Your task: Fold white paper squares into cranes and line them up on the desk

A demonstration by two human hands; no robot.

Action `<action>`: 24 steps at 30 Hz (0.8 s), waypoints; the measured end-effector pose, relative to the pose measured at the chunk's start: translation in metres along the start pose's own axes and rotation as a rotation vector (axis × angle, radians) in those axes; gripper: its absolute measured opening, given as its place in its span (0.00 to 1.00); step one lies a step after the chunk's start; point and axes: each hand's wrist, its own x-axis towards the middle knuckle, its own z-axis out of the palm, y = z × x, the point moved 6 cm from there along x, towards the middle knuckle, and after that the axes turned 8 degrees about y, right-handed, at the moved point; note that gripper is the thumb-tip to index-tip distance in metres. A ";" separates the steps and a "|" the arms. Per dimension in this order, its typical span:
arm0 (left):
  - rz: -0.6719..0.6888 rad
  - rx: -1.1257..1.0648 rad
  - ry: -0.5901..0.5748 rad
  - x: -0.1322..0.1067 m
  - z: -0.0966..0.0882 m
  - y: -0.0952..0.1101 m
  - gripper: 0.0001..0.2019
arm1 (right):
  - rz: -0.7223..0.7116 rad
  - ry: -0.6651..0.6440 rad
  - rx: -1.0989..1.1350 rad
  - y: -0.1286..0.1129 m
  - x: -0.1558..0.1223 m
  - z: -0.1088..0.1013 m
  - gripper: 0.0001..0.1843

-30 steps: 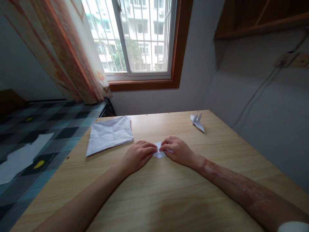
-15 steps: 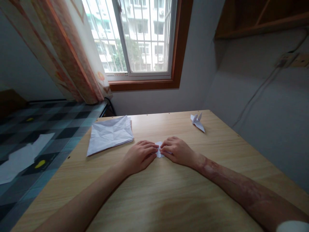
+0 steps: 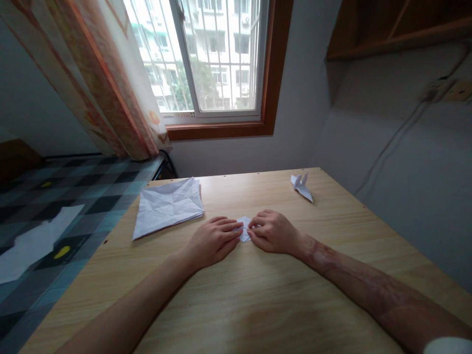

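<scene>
A small folded piece of white paper (image 3: 245,222) lies on the wooden table in front of me, its middle showing between my hands. My left hand (image 3: 217,240) rests palm down, with its fingers stretched out over the paper's left side, pressing it to the tabletop. On the opposite side, my right hand (image 3: 273,231) has its fingers bent, thumb and fingertips pinching the paper's right edge. Fingers cover both side edges of the paper.
Creased white sheets (image 3: 167,206) lie at the table's back left. A folded paper figure (image 3: 301,188) stands at the back right. White paper (image 3: 40,241) lies on the checked bed (image 3: 22,206) beside the table (image 3: 236,295). A wooden shelf (image 3: 405,39) hangs at upper right.
My right hand has shifted slightly right, so more of the folded paper shows between the hands. The left hand stays in nearly the same place.
</scene>
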 end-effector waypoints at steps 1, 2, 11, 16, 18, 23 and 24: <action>-0.004 -0.008 0.012 0.000 0.000 -0.001 0.15 | 0.006 0.012 -0.018 0.002 -0.001 0.000 0.17; -0.010 -0.021 0.029 0.000 0.000 -0.002 0.14 | 0.019 0.022 -0.033 0.004 -0.002 0.001 0.17; -0.138 -0.124 0.092 -0.003 0.000 -0.014 0.10 | 0.309 0.037 0.027 0.027 -0.006 0.005 0.13; -0.236 -0.064 0.084 -0.004 0.000 -0.019 0.07 | 0.284 -0.002 0.116 0.027 -0.005 0.011 0.13; -0.277 -0.048 0.082 -0.004 -0.001 -0.021 0.09 | 0.281 -0.012 0.155 0.027 -0.006 0.012 0.13; -0.286 -0.057 0.065 -0.003 -0.001 -0.021 0.10 | 0.286 -0.022 0.229 0.026 -0.005 0.011 0.10; -0.284 -0.063 0.064 -0.003 -0.001 -0.020 0.10 | 0.287 -0.020 0.245 0.026 -0.005 0.011 0.09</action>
